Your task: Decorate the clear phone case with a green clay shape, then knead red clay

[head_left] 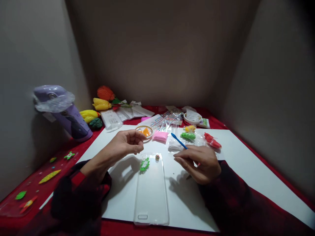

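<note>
A clear phone case (pixel 152 193) lies flat on a white board. Near its upper left sits a green, jagged-edged clay shape (pixel 144 164) with a whitish middle, and at its upper right a small round ornament (pixel 157 157). My left hand (pixel 129 142) hovers above the case's upper left, fingers loosely curled, thumb apart from the index finger, with nothing visible in it. In my right hand (pixel 200 162), to the right of the case, a blue modelling tool (pixel 179 141) is gripped like a pen, its flattened tip pointing up and left.
Behind the case are a pink clay packet (pixel 160 136), a round container (pixel 145 131) with orange pieces, and green (pixel 188 136) and red (pixel 212 141) wrapped clay. A decorated clear case (pixel 31 183) lies left on the red cloth (pixel 118 226). A purple tumbler (pixel 66 114) leans behind it.
</note>
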Action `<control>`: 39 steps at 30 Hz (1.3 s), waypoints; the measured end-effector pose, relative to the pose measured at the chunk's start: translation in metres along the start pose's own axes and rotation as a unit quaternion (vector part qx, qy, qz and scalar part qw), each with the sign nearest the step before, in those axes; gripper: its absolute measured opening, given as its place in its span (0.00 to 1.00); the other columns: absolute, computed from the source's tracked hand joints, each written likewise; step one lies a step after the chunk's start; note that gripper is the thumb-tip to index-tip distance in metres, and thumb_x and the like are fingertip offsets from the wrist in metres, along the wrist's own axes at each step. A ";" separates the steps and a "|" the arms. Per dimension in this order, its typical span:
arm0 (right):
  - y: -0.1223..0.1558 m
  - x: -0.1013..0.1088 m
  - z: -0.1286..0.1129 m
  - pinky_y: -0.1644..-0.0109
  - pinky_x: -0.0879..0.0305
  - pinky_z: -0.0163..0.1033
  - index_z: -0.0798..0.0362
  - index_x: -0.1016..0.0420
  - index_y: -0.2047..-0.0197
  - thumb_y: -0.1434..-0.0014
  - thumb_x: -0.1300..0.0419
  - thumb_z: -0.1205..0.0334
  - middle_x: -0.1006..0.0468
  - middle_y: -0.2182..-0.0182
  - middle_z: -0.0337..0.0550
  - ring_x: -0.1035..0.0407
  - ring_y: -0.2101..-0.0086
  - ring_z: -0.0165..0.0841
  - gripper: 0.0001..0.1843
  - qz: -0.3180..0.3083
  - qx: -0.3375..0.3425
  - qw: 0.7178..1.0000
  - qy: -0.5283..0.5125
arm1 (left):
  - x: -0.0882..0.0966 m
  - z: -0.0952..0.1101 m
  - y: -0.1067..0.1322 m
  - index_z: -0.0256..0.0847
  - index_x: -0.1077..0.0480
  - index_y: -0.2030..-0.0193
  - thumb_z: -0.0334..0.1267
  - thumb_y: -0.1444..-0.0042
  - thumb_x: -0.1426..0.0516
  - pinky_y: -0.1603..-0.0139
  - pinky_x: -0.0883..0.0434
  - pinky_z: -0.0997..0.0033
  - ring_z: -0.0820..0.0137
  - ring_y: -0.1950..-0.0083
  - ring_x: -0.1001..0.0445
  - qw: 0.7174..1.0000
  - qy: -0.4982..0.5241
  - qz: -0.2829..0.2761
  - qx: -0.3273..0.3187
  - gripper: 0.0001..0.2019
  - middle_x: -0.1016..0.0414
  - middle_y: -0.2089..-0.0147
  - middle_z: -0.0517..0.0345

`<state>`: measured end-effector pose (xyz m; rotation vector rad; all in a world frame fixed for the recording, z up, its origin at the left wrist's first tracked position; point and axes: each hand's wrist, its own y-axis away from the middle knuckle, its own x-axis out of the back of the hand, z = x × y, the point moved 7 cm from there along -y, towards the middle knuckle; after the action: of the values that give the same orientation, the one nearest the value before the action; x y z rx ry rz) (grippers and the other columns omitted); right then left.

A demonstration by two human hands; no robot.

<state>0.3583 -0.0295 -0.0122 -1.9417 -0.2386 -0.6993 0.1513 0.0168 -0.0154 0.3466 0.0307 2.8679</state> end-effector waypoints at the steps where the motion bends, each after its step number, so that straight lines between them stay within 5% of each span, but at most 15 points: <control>1: 0.001 -0.001 -0.001 0.78 0.49 0.34 0.55 0.24 0.67 0.43 0.41 0.69 0.34 0.82 0.37 0.43 0.81 0.26 0.04 -0.005 -0.001 1.000 -0.002 | 0.000 -0.001 0.000 0.35 0.27 0.64 0.27 0.60 0.37 0.69 0.35 0.74 0.75 0.72 0.32 1.000 -0.006 -0.002 0.004 0.13 0.29 0.73 0.62; 7: 0.002 -0.006 -0.002 0.78 0.49 0.34 0.53 0.25 0.66 0.42 0.42 0.68 0.33 0.81 0.37 0.42 0.81 0.26 0.04 -0.020 -0.004 1.000 -0.006 | -0.007 -0.003 0.004 0.35 0.27 0.62 0.29 0.58 0.38 0.68 0.34 0.73 0.73 0.71 0.31 0.999 -0.018 -0.040 0.025 0.13 0.29 0.72 0.61; 24: 0.000 -0.009 -0.010 0.77 0.51 0.34 0.54 0.26 0.66 0.42 0.42 0.69 0.31 0.80 0.38 0.43 0.80 0.26 0.04 -0.026 0.013 0.999 -0.019 | -0.007 -0.010 0.005 0.35 0.27 0.65 0.28 0.59 0.37 0.72 0.35 0.75 0.74 0.74 0.31 0.997 -0.044 -0.036 0.053 0.12 0.28 0.75 0.62; 31: -0.001 -0.009 -0.011 0.77 0.51 0.35 0.54 0.26 0.66 0.41 0.44 0.68 0.32 0.80 0.38 0.43 0.81 0.27 0.06 -0.028 0.014 0.999 -0.013 | -0.009 -0.015 0.003 0.36 0.27 0.63 0.31 0.58 0.36 0.71 0.35 0.75 0.75 0.74 0.32 0.997 0.008 -0.079 0.024 0.12 0.28 0.75 0.63; 39: -0.001 -0.009 -0.011 0.77 0.52 0.35 0.55 0.25 0.66 0.42 0.44 0.69 0.33 0.81 0.37 0.44 0.81 0.27 0.06 -0.025 0.021 0.999 -0.020 | -0.007 -0.015 0.001 0.36 0.27 0.65 0.30 0.59 0.36 0.73 0.38 0.75 0.75 0.76 0.32 0.998 0.006 -0.066 0.023 0.11 0.28 0.76 0.62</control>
<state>0.3462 -0.0376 -0.0131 -1.9161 -0.3247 -0.6831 0.1545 0.0137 -0.0313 0.3235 0.1169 2.7421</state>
